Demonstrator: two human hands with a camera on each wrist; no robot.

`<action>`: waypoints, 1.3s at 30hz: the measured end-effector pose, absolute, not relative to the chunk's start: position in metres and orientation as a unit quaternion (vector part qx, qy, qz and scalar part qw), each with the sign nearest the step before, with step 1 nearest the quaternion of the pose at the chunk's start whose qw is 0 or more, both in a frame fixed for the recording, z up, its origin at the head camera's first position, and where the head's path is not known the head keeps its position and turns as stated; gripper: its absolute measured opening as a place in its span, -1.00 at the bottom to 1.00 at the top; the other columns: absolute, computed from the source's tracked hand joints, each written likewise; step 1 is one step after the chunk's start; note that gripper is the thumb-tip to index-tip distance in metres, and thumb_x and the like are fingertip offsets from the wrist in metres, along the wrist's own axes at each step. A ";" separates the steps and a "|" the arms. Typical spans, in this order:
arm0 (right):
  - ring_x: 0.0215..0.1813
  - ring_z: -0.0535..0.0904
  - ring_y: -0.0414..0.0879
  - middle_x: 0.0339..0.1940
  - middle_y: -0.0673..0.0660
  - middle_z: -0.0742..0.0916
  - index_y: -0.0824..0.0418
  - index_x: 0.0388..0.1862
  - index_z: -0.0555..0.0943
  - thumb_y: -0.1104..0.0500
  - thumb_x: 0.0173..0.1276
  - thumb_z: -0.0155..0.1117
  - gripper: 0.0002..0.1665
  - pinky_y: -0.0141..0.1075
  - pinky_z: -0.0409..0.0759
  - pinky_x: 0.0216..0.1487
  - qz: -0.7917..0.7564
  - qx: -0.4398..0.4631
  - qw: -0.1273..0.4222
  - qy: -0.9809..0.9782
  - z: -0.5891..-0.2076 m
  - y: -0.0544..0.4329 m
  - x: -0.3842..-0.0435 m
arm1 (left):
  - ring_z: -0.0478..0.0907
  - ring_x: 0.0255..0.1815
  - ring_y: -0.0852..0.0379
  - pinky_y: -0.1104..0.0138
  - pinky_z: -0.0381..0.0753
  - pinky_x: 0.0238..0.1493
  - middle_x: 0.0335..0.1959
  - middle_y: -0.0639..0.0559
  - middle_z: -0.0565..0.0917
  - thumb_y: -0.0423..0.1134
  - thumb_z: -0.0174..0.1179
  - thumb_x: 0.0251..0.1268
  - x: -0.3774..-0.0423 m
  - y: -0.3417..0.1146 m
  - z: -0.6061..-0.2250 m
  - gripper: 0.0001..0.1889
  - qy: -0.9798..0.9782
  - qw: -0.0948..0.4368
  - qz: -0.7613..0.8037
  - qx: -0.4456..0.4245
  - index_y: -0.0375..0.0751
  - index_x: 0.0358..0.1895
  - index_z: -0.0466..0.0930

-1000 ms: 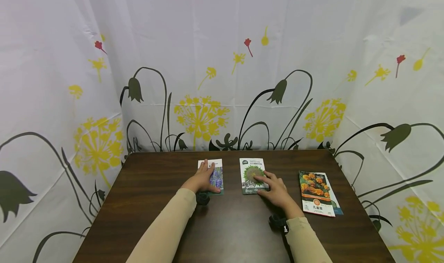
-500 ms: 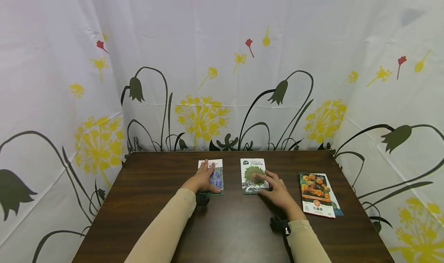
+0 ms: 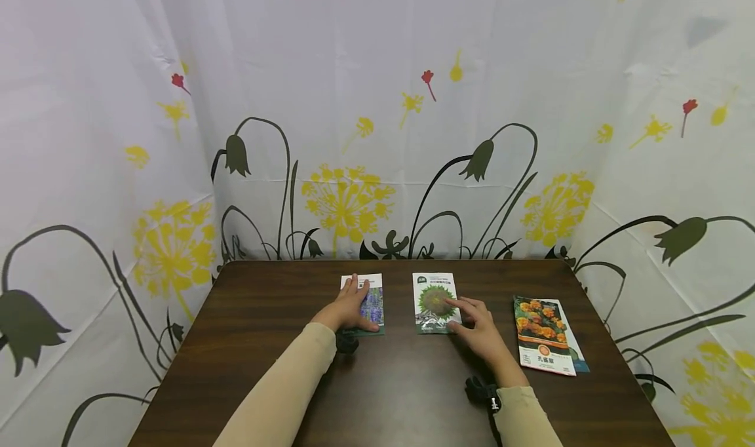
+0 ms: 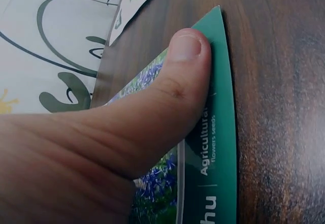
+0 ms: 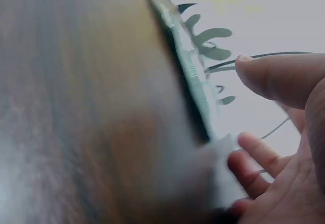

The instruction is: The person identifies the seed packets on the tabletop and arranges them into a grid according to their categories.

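My left hand (image 3: 348,308) rests on a seed packet with purple flowers (image 3: 373,306), fingers spread. In the left wrist view its thumb (image 4: 185,66) lies across the packet's green bottom edge (image 4: 223,132). To the right lies a white seed packet with a round green-rimmed flower head (image 3: 435,303). My right hand (image 3: 482,334) is at that packet's right edge, its fingertips over the side of it. In the blurred right wrist view the thumb (image 5: 269,76) stands apart from the fingers, and nothing is gripped between them. Whether the fingertips touch the packet I cannot tell.
An orange marigold seed packet (image 3: 544,335) lies at the right on top of another packet (image 3: 579,358), which is mostly covered. The dark wooden table (image 3: 407,394) ends at the back against a flower-printed curtain (image 3: 377,139).
My right hand has drawn slightly to the right, toward the edge of the white packet. The left hand stays on the purple-flower packet. The head view has shifted a little.
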State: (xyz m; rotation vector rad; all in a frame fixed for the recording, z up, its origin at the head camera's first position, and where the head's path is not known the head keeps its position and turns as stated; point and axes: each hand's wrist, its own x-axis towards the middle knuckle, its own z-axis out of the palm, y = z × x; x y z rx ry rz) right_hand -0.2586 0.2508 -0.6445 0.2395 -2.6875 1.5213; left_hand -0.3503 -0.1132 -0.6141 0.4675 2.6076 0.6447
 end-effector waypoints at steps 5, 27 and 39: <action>0.30 0.47 0.20 0.39 0.27 0.61 0.11 0.47 0.67 0.23 0.47 0.53 -0.39 0.03 0.56 0.24 0.461 0.070 0.070 -0.882 -0.625 0.260 -0.242 | -0.47 0.86 -0.34 -0.27 -0.10 0.79 0.82 -0.38 -0.43 0.28 0.68 0.03 -0.355 -0.112 -0.624 0.46 0.937 0.202 0.229 0.170 -0.16 0.83 -0.15; 0.07 0.43 0.26 0.16 0.46 0.63 0.21 0.40 0.70 0.32 0.46 0.49 -0.46 0.15 0.35 0.12 0.376 -0.048 0.190 -0.906 -0.587 0.311 -0.203 | -0.48 0.86 -0.32 -0.28 -0.08 0.78 0.83 -0.33 -0.44 0.28 0.69 0.01 -0.360 -0.112 -0.628 0.47 0.939 0.201 0.226 0.166 -0.12 0.83 -0.15; 0.30 0.41 0.44 0.21 0.52 0.59 0.26 0.40 0.67 0.29 0.45 0.51 -0.45 0.37 0.24 0.27 0.348 -0.099 0.175 -0.915 -0.592 0.331 -0.190 | -0.51 0.86 -0.29 -0.26 -0.10 0.79 0.83 -0.29 -0.47 0.26 0.68 0.05 -0.359 -0.113 -0.631 0.45 0.939 0.208 0.228 0.155 -0.08 0.84 -0.19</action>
